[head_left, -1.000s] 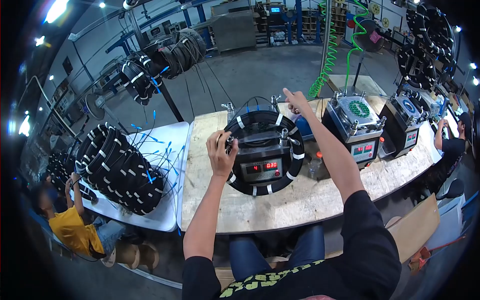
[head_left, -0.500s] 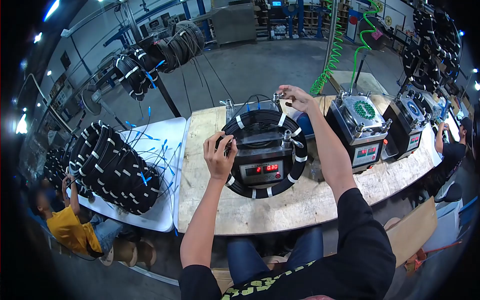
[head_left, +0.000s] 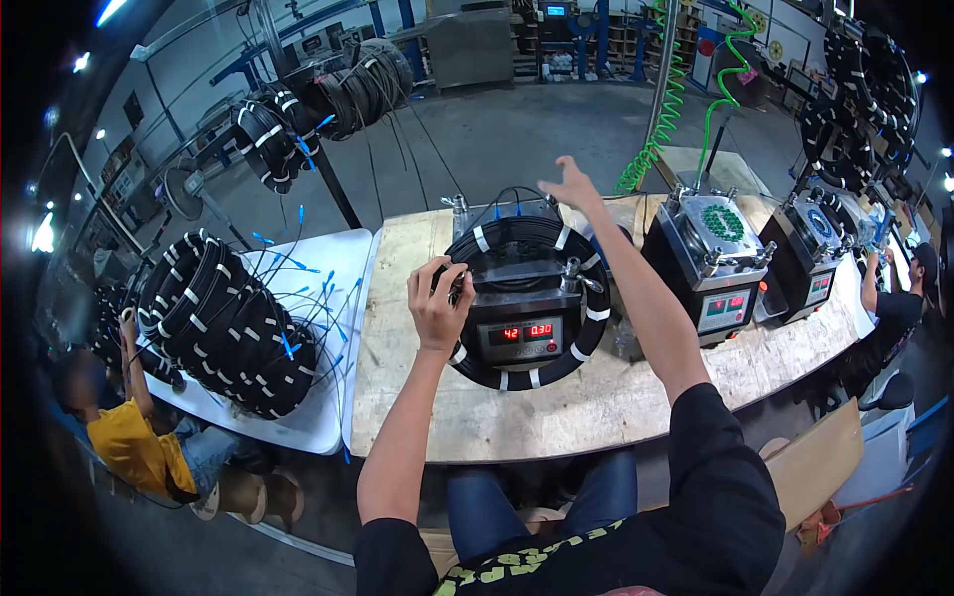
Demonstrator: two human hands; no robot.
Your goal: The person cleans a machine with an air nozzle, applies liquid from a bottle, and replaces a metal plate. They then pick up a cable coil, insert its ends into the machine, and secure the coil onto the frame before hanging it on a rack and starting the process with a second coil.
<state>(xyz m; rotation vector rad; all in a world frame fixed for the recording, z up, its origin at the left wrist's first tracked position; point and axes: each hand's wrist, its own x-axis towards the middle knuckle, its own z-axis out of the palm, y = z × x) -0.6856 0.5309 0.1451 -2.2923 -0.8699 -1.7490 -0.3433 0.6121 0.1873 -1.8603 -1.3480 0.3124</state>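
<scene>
A polishing-type machine (head_left: 520,339) with a red digital display stands on the wooden bench before me. A coil of black cable (head_left: 594,318), bound with white ties, rests around it. My left hand (head_left: 437,303) is closed at the machine's near left corner, its fingers curled round a metal clamp knob (head_left: 457,288) that is mostly hidden. At the far right corner, my right hand (head_left: 572,189) is raised with fingers apart, and I see nothing in it. Another clamp knob (head_left: 571,275) sits at the near right corner. Blue connectors (head_left: 498,211) stick up behind the coil.
Two similar machines (head_left: 723,298) (head_left: 817,283) stand to the right. Many tied black coils (head_left: 224,328) with blue-tipped leads lie on the white table (head_left: 323,422) at left. Green spiral hoses (head_left: 651,144) hang behind. People sit at left (head_left: 144,447) and right (head_left: 899,313).
My right hand has shifted slightly left and its fingers have spread. The left hand stays at its corner. The display's left number has gone from 2 to 42.
</scene>
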